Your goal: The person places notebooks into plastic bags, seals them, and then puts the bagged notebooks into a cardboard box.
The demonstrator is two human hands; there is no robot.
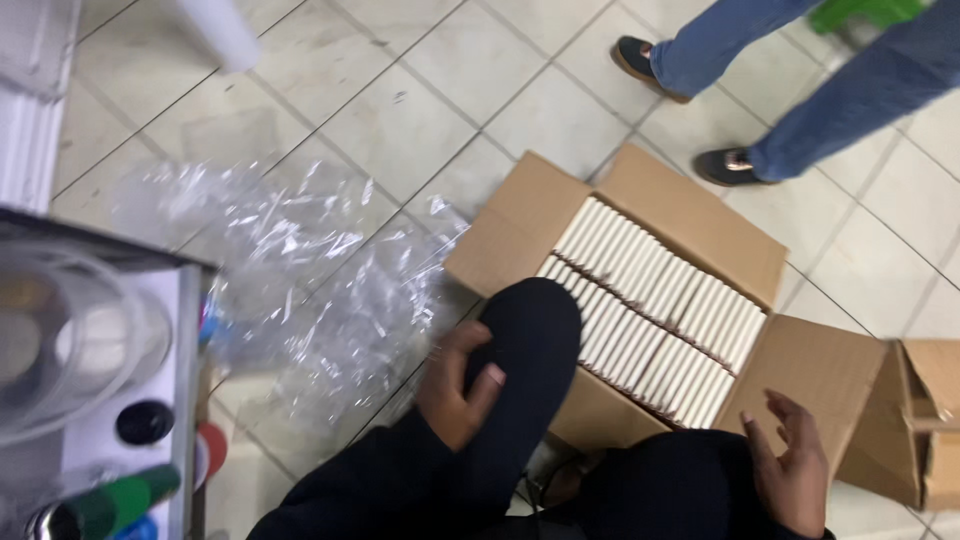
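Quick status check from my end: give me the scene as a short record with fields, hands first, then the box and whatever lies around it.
left hand: rests on the person's own dark-clad knee, holds nothing
right hand: open, empty, beside a flap of the cardboard box
box contents: two rows of white packets on edge
floor left of box: crumpled clear plastic wrap
bystander: legs in blue jeans, dark shoes, beyond the box
far right: second cardboard box, partly in view

Packs [650, 310] in box [820, 375], right of wrap [300, 270]
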